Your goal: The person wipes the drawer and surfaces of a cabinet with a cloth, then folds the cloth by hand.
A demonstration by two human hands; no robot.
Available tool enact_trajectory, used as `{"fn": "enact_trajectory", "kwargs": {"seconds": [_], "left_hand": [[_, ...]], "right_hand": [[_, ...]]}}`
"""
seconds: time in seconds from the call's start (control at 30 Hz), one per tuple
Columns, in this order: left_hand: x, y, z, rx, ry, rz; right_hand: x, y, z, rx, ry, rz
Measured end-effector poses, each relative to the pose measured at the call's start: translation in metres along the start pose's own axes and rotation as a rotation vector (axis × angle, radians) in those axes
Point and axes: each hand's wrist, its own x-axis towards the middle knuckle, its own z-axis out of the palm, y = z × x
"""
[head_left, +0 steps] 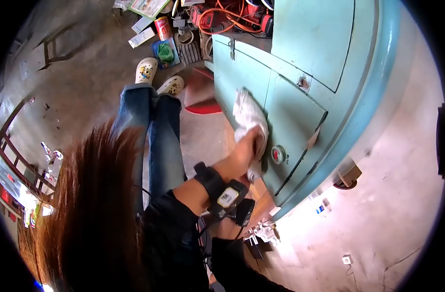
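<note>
A bunched white cloth [249,109] lies against the pale turquoise cabinet door [293,126]. My left hand [249,146] is closed around the cloth, its fingers partly hidden in the folds. Below it, my right hand [246,178] is mostly hidden behind my left forearm, close to the cloth's lower end; its fingers do not show. Both wrists wear black strapped devices [228,197]. Just right of the cloth, a small round fitting [278,155] with a red centre sits on the door.
Power tools with an orange cable [234,14] lie at the top. Boxes, a red can [162,28] and a green packet [166,52] are on the floor near my clogs [146,71]. A red dustpan-like object [203,92] is beside the cabinet. A socket [347,259] is on the wall.
</note>
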Motion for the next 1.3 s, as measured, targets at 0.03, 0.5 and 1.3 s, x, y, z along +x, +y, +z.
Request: {"fn": "enact_trajectory", "kwargs": {"seconds": [0.03,0.5,1.3], "left_hand": [[-0.004,0.024,0.013,-0.005,-0.025,0.078],[-0.009,0.062,0.046,0.281,-0.005,0.368],[0.090,0.094,-0.001,0.208,0.046,0.380]], "right_hand": [[0.020,0.005,0.008,0.016,-0.026,0.009],[0.105,0.020,0.053,0.030,-0.150,0.048],[0.159,0.030,0.027,-0.006,-0.153,0.097]]}}
